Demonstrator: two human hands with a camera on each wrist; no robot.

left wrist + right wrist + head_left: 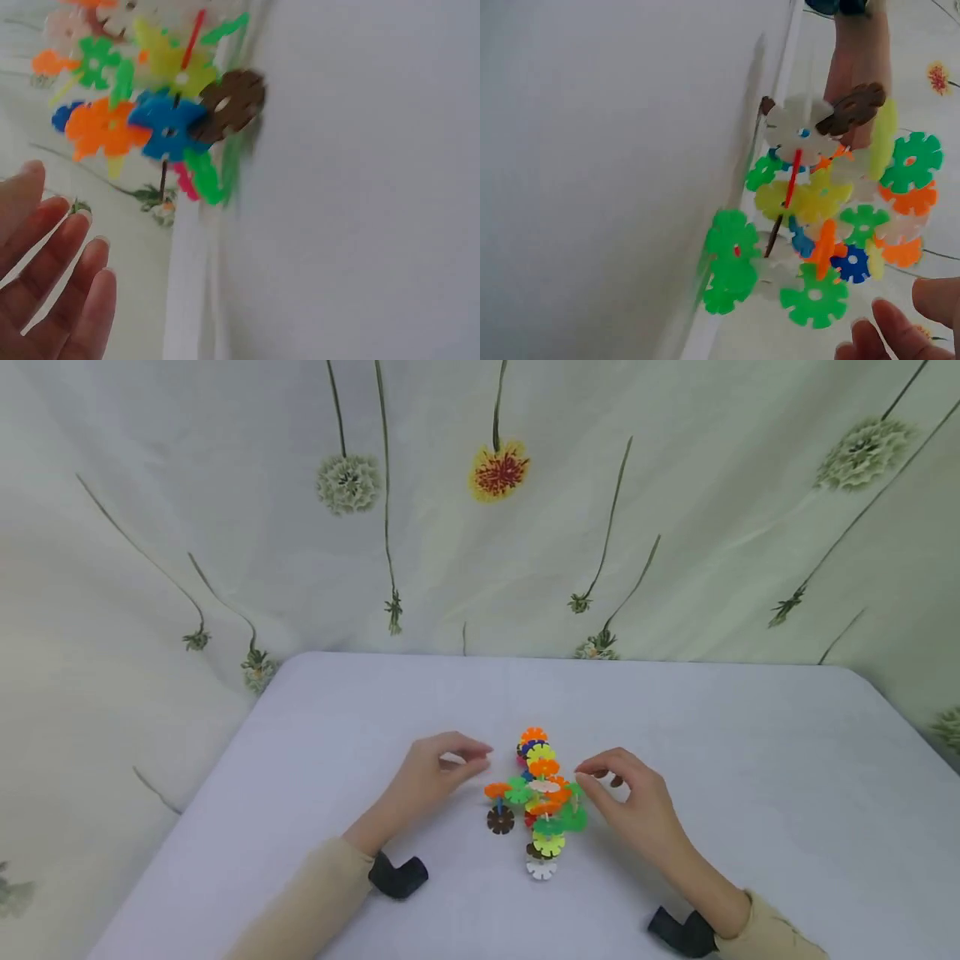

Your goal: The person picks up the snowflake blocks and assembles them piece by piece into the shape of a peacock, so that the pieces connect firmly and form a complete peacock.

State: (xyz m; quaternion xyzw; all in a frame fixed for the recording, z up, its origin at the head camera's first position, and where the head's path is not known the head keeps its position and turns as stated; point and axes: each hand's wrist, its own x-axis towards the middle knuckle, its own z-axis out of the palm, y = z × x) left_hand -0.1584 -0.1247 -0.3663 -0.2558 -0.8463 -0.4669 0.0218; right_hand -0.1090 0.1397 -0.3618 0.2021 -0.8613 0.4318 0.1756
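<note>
A model built of interlocking plastic snowflake discs (pixel 543 767) stands on the white table, in orange, green, yellow, blue, brown and white. A brown disc (pixel 500 820) forms its left end, and a white disc (pixel 542 869) sits at the near end. My left hand (pixel 442 764) is just left of the model, apart from it; the left wrist view shows its fingers (pixel 94 281) loosely extended and holding nothing. On the other side, my right hand (pixel 637 797) is close to the green discs (pixel 573 818). A gap separates it from the model in the right wrist view.
The white table (pixel 360 693) has rounded far corners. Behind it hangs a pale cloth (pixel 450 560) printed with flowers. A black wrist device (pixel 399 877) is at my left sleeve, and another black device (pixel 682 933) is at my right.
</note>
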